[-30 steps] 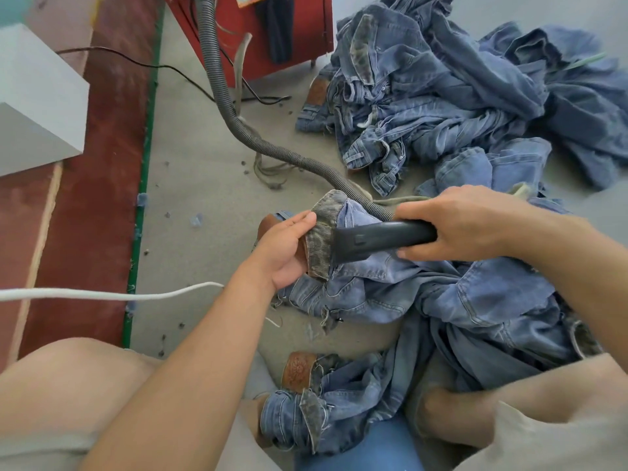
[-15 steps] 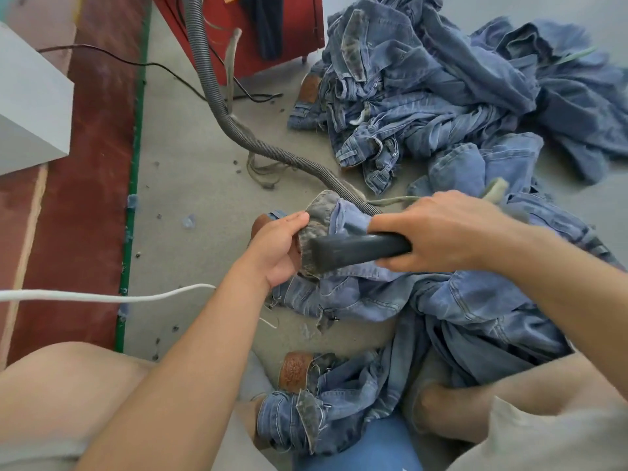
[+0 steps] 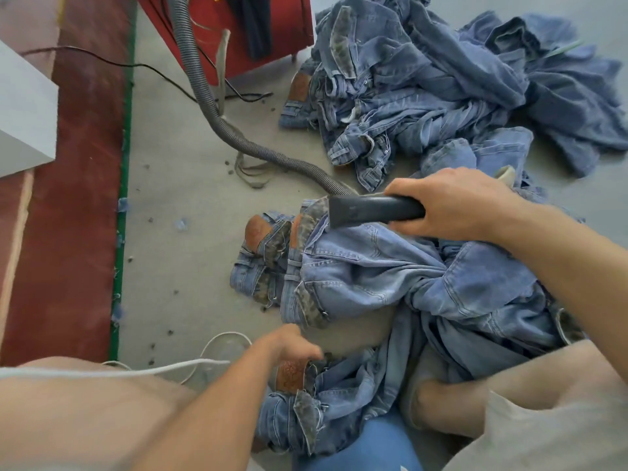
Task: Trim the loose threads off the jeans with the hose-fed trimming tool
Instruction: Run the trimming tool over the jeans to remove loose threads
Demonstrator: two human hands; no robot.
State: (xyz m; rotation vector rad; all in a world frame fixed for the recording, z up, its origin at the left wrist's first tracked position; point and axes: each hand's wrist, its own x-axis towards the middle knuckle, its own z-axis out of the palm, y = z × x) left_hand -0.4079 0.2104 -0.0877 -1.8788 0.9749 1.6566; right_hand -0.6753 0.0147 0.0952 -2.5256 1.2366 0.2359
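The person sits on the grey floor (image 3: 190, 205) with denim all around. The right hand (image 3: 455, 205) is wrapped round the black trimming tool (image 3: 373, 211), gripping its handle so the wider blunt nose points left and sits at the waistband of the jeans (image 3: 390, 277) spread out in front. A grey ribbed hose (image 3: 217, 117) runs from the tool's far side across the floor and up beside a red machine (image 3: 265, 32) at the top.

Those jeans are light, washed blue, bunched and creased through the middle, with the waistband turned back so its mottled grey-brown lining shows. A tan leather patch (image 3: 256, 229) sits at the waistband's left end, and loose threads hang off the lower edge.

The left hand (image 3: 292, 345) is lower down, near the person's lap, its fingers curled over the waistband area of a second pair of jeans (image 3: 326, 413) that carries its own brown patch; the hand is blurred, so I cannot tell if it actually grips the cloth.

A big heap of jeans (image 3: 441, 86) lies at the upper right. A white cord (image 3: 136, 370) crosses the left knee, and a black cable (image 3: 112, 64) trails over the floor.
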